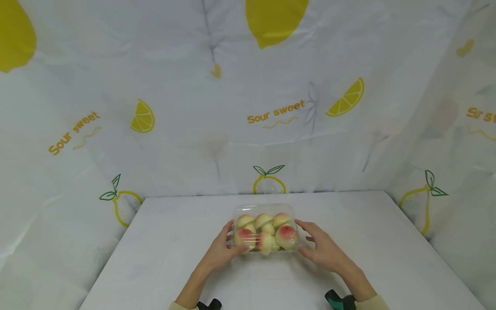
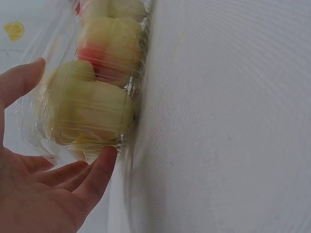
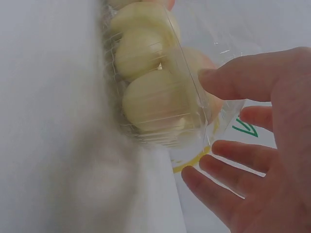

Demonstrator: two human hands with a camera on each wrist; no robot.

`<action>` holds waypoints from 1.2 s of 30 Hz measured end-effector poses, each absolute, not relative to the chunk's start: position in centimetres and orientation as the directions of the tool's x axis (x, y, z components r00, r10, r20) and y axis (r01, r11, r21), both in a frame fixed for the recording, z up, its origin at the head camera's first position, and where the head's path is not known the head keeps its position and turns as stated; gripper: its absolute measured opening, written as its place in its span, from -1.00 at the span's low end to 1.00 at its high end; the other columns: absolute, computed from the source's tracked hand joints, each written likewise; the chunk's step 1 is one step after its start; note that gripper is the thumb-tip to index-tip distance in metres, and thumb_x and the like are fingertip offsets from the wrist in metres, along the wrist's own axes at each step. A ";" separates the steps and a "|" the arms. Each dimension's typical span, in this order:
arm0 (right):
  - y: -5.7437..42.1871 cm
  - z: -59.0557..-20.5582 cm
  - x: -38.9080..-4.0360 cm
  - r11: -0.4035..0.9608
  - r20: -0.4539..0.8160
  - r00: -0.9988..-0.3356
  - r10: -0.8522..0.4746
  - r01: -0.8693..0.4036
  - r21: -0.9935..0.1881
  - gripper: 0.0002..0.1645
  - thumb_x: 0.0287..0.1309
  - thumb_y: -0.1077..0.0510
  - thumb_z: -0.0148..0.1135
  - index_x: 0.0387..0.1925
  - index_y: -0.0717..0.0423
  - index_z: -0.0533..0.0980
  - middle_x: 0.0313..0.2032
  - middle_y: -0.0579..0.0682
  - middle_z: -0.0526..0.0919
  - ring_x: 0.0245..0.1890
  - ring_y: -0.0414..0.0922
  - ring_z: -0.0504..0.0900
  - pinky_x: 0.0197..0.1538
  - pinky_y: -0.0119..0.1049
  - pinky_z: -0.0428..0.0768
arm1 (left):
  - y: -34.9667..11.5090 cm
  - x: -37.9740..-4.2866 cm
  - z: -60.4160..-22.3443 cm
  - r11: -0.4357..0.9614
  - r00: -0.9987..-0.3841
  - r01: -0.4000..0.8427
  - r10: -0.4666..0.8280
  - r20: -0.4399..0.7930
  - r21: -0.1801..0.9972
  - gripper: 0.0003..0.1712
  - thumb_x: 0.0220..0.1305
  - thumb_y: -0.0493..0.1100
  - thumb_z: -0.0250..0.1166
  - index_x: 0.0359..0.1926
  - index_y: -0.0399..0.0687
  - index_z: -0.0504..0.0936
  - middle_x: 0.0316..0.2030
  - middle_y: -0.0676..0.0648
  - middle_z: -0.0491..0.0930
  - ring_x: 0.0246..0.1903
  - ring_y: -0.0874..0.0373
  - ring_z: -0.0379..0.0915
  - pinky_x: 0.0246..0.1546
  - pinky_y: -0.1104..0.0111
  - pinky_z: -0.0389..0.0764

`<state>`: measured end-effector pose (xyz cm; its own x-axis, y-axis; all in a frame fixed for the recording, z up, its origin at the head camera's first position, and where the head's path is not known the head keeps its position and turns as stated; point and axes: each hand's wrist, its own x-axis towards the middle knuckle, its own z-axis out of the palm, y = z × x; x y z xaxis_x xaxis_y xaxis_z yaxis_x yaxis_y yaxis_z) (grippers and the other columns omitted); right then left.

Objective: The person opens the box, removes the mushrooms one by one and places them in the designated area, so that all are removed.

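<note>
A clear plastic clamshell box (image 1: pixel 265 208) holding several pale yellow peaches (image 1: pixel 286 237) with pink blush lies on the table. At its left end is my left hand (image 1: pixel 224 251), with relaxed fingers along the end wall and the thumb overlapping the near corner. In the left wrist view, that hand's fingertips (image 2: pixel 112 153) are right at the box's lower edge. My right hand (image 1: pixel 323 247) stands at the opposite end, fingers spread and loosely bent. The right wrist view has its thumb (image 3: pixel 214 82) close beside the box wall, while the other fingertips lie apart from it.
The white tabletop (image 1: pixel 174 228) runs back to a pale curtain (image 1: pixel 186 142) printed with lemons and the words "Sour sweet". The curtain also borders the table's left and right sides. Dark straps (image 1: pixel 342 300) sit at both wrists.
</note>
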<state>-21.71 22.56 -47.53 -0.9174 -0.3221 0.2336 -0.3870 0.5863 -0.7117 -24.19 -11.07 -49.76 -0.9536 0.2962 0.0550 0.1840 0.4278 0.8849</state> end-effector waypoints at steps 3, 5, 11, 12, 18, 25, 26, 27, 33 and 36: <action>22.5 -47.7 -21.8 0.590 0.302 -0.890 -0.340 -0.453 -0.668 -0.10 0.09 0.31 0.45 0.46 0.21 0.30 0.34 0.23 0.41 0.35 0.19 0.39 0.21 0.06 0.58 | -11.0 -24.2 -49.7 0.420 -0.954 0.179 0.295 0.052 0.890 0.12 0.22 0.14 0.45 0.56 -0.24 0.05 0.43 -0.40 0.24 0.30 -0.33 0.36 0.18 -0.09 0.53; 22.4 -47.8 -21.9 0.607 0.342 -0.871 -0.351 -0.490 -0.625 -0.09 0.06 0.31 0.47 0.45 0.18 0.33 0.36 0.24 0.39 0.35 0.22 0.39 0.20 0.10 0.58 | -11.0 -24.2 -49.8 0.421 -0.954 0.181 0.296 0.054 0.889 0.11 0.23 0.13 0.45 0.56 -0.24 0.06 0.42 -0.40 0.25 0.29 -0.34 0.36 0.18 -0.10 0.53; 22.1 -48.0 -22.5 0.629 0.395 -0.835 -0.383 -0.549 -0.551 -0.12 0.02 0.30 0.51 0.41 0.16 0.39 0.38 0.32 0.36 0.33 0.35 0.39 0.18 0.34 0.48 | -11.0 -24.5 -50.1 0.422 -0.950 0.199 0.306 0.067 0.885 0.10 0.24 0.14 0.44 0.55 -0.26 0.07 0.40 -0.43 0.25 0.28 -0.36 0.37 0.16 -0.10 0.55; 22.0 -48.1 -22.6 0.627 0.397 -0.832 -0.387 -0.553 -0.548 -0.13 0.02 0.30 0.51 0.40 0.16 0.39 0.38 0.32 0.36 0.33 0.35 0.38 0.20 0.35 0.46 | -11.0 -24.6 -50.1 0.420 -0.949 0.200 0.306 0.069 0.885 0.10 0.24 0.14 0.44 0.55 -0.25 0.06 0.40 -0.43 0.25 0.28 -0.36 0.38 0.16 -0.10 0.55; 22.0 -48.1 -22.4 0.636 0.406 -0.833 -0.376 -0.550 -0.542 -0.17 0.03 0.26 0.52 0.37 0.16 0.44 0.36 0.29 0.40 0.31 0.33 0.43 0.19 0.32 0.49 | -11.1 -24.4 -49.9 0.400 -0.944 0.209 0.319 0.079 0.892 0.10 0.26 0.14 0.42 0.56 -0.24 0.03 0.41 -0.45 0.23 0.28 -0.37 0.36 0.13 -0.08 0.58; 22.0 -48.1 -21.5 0.643 0.419 -0.822 -0.386 -0.565 -0.517 -0.17 0.04 0.20 0.53 0.37 0.13 0.44 0.36 0.27 0.42 0.29 0.27 0.47 0.16 0.28 0.54 | -11.7 -23.7 -50.4 0.388 -0.945 0.196 0.320 0.067 0.901 0.12 0.26 0.15 0.41 0.59 -0.17 -0.01 0.42 -0.41 0.23 0.29 -0.34 0.36 0.13 -0.04 0.59; 22.1 -48.1 -21.4 0.642 0.424 -0.817 -0.391 -0.572 -0.510 -0.17 0.05 0.20 0.53 0.37 0.14 0.43 0.35 0.27 0.42 0.28 0.26 0.48 0.15 0.27 0.55 | -11.7 -23.6 -50.4 0.380 -0.944 0.197 0.322 0.071 0.904 0.13 0.25 0.14 0.43 0.59 -0.18 -0.02 0.42 -0.41 0.23 0.29 -0.33 0.36 0.12 -0.02 0.60; 22.1 -48.1 -21.4 0.646 0.432 -0.811 -0.394 -0.579 -0.498 -0.17 0.05 0.19 0.53 0.37 0.14 0.43 0.35 0.27 0.42 0.27 0.26 0.49 0.14 0.27 0.56 | -11.7 -23.6 -50.5 0.369 -0.943 0.195 0.325 0.070 0.909 0.15 0.23 0.13 0.44 0.59 -0.17 -0.02 0.42 -0.41 0.22 0.30 -0.32 0.35 0.12 0.00 0.60; 22.6 -47.8 -21.6 0.660 0.449 -0.792 -0.414 -0.600 -0.451 -0.16 0.03 0.19 0.54 0.36 0.15 0.43 0.34 0.24 0.44 0.26 0.23 0.50 0.13 0.24 0.58 | -11.5 -23.2 -50.6 0.349 -0.937 0.178 0.345 0.051 0.920 0.27 0.19 0.11 0.51 0.62 -0.14 -0.15 0.47 -0.38 0.13 0.28 -0.20 0.35 0.04 0.21 0.59; 22.7 -47.7 -21.7 0.654 0.448 -0.786 -0.426 -0.610 -0.447 -0.16 0.03 0.19 0.54 0.36 0.16 0.43 0.33 0.24 0.45 0.27 0.22 0.50 0.13 0.23 0.58 | -11.4 -23.1 -50.7 0.361 -0.939 0.182 0.341 0.052 0.915 0.27 0.21 0.11 0.49 0.63 -0.12 -0.18 0.47 -0.38 0.13 0.28 -0.20 0.36 0.06 0.18 0.59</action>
<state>-21.73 22.75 -47.70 -0.7858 -0.4258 0.4485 -0.6098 0.6544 -0.4472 -23.11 -11.39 -50.71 -0.9385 0.3413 0.0516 0.1816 0.3611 0.9147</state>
